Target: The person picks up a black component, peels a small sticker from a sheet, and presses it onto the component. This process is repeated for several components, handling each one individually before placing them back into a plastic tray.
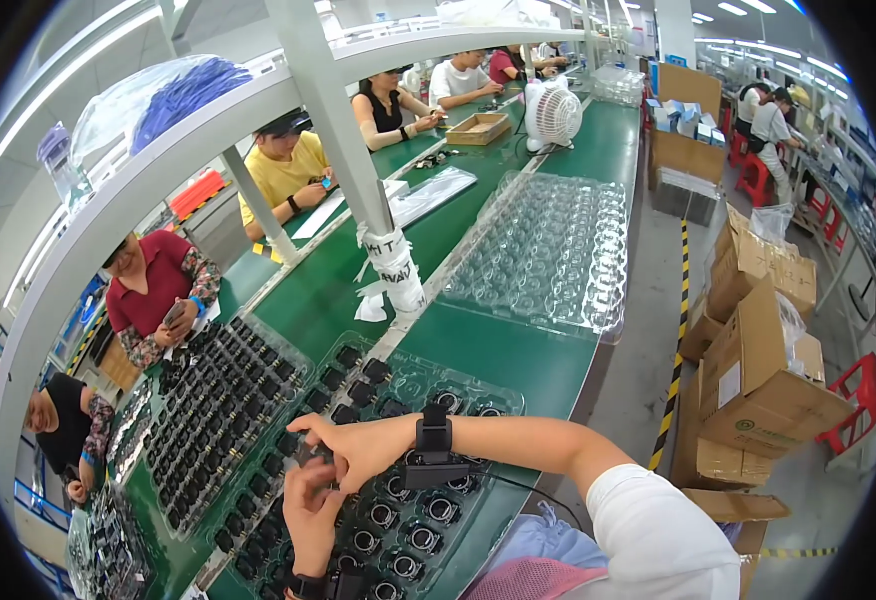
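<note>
Small black parts (pixel 323 462) are pinched between both hands just above the clear tray (pixel 398 520) on the green bench (pixel 518 360). Left hand (pixel 310 515) clenches one; right hand (pixel 358 448) grasps it from above. Seemingly mid-placement; next needs lining it over an unfilled pocket. Tray pockets beside hold round, dark, ringed pieces.
</note>
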`<state>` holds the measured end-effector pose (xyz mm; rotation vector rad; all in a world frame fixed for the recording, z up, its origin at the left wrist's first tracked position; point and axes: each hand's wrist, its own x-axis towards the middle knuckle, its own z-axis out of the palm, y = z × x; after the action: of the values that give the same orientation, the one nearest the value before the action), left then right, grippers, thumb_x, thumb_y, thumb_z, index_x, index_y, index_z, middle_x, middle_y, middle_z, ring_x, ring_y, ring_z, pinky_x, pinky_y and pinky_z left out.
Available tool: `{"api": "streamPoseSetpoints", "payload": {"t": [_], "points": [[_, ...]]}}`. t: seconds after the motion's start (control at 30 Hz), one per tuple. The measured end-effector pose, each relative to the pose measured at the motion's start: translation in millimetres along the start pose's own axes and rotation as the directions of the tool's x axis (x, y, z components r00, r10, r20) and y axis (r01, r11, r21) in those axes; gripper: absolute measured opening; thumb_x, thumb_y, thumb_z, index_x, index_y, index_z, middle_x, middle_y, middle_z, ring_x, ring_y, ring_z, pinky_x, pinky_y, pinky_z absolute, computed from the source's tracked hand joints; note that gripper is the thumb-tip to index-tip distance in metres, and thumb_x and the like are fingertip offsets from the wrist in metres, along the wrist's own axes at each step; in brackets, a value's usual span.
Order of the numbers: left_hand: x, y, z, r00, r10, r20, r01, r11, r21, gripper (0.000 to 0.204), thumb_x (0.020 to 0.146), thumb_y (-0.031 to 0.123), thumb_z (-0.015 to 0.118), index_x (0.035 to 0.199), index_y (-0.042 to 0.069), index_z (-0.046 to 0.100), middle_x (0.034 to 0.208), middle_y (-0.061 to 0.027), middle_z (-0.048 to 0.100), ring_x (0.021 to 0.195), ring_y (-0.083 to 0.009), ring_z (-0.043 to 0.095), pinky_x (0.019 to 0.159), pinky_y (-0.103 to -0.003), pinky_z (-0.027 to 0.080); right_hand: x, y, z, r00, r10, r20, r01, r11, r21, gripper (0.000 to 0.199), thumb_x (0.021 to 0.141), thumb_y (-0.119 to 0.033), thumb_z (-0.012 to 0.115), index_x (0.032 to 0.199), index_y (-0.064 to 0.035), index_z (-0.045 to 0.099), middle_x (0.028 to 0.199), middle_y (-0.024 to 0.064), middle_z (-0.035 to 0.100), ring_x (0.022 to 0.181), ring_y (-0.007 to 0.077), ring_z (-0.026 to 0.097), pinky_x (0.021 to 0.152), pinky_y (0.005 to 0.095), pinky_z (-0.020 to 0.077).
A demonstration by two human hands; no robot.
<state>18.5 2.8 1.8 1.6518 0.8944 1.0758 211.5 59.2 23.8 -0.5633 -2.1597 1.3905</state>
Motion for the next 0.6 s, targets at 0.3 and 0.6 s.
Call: {"api": "streamPoseSetpoints", "payload": {"t": [0.3, 0.6], "points": [[3, -4, -3, 0.953, -0.250, -0.172, 0.190, 0.933, -0.306, 0.013, 0.083, -0.002, 0.057, 0.093, 0.003, 0.050, 0.088, -0.0032, 0.056, 0.078, -0.0122, 0.059, 0.070, -0.028, 0.052, 4, 25, 11, 0.889, 0.074, -0.452, 0.037, 0.972, 0.232, 0.037, 0.088, -0.011, 0.058, 0.120, -0.0014, 0.042, 0.097, 0.0108, 0.058, 0.073, 0.0134, 0.062, 0.066, 0.0275, 0.0495], [-3, 3, 7, 0.878, -0.460, -0.132, 0.367, 0.825, -0.431, 0.015, 0.082, -0.002, 0.053, 0.097, 0.000, 0.054, 0.083, -0.0064, 0.058, 0.073, -0.0184, 0.063, 0.061, -0.025, 0.053, -4, 15, 22, 0.842, 0.056, -0.537, 0.035, 0.987, 0.158, 0.015, 0.087, -0.006, 0.058, 0.101, 0.0008, 0.058, 0.091, 0.0093, 0.067, 0.088, 0.0123, 0.063, 0.079, 0.0267, 0.0502]]}}
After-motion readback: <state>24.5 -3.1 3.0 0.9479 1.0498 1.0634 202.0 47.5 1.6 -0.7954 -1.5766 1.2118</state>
